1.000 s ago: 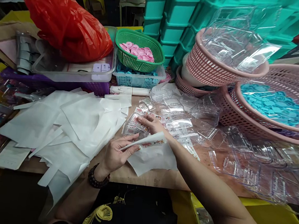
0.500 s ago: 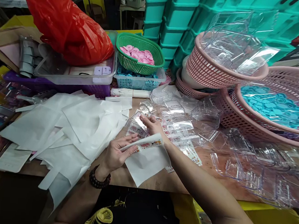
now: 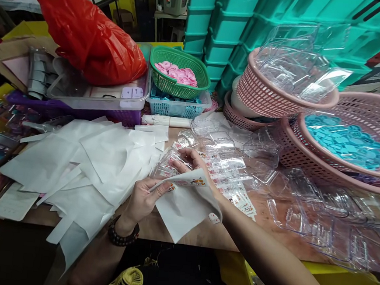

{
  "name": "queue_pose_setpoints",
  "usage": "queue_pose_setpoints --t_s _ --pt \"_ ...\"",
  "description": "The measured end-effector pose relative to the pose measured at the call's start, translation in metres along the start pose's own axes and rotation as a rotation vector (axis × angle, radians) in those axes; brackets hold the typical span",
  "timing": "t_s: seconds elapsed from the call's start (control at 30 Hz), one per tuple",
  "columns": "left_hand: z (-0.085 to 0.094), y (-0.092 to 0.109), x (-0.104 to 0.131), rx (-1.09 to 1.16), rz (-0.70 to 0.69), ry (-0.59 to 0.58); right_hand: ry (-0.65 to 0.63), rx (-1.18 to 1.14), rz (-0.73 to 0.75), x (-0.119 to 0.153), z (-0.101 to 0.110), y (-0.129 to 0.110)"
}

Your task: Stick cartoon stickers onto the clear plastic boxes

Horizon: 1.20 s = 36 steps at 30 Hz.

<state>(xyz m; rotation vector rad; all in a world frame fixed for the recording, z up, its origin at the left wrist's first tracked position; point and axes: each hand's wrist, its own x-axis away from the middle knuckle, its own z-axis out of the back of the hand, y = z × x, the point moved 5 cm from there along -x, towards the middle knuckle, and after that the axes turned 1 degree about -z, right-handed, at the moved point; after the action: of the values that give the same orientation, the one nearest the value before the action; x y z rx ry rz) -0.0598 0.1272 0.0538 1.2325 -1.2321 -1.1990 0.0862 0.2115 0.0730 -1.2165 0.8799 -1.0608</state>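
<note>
Pinched between the thumb and fingers of my left hand is a white sticker sheet, with small coloured cartoon prints along its upper edge. The sheet bends down toward the table edge and leans against my right forearm. Just beyond it, my right hand is closed on a clear plastic case, tilted above the table; part of the grip is hidden. Printed sticker strips lie under and beside my right wrist, with clear plastic shells on top of some.
Loose white papers spread over the left. More clear shells cover the right. Behind stand a red bag, a green basket of pink pieces, a pink basket of clear parts, and stacked teal bins.
My right hand has turned and its fingers have curled around the clear case, which has shifted slightly left and down. The sticker sheet has bent further against my right forearm.
</note>
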Motion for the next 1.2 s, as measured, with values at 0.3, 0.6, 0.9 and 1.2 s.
queue_pose_setpoints --t_s 0.3,0.6,0.9,1.2 --pt "-0.01 0.002 0.012 0.017 -0.01 0.022 0.244 0.145 -0.051 -0.021 0.025 0.003" --pt "-0.012 -0.02 0.013 0.131 0.113 0.012 -0.069 0.353 -0.154 -0.055 0.016 0.03" --pt "-0.018 0.017 0.025 0.078 -0.169 -0.081 -0.4 -0.014 -0.254 0.017 0.017 -0.025" --pt "0.016 0.053 0.088 -0.109 -0.122 -0.384 -0.215 0.062 -0.339 0.1 0.073 0.007"
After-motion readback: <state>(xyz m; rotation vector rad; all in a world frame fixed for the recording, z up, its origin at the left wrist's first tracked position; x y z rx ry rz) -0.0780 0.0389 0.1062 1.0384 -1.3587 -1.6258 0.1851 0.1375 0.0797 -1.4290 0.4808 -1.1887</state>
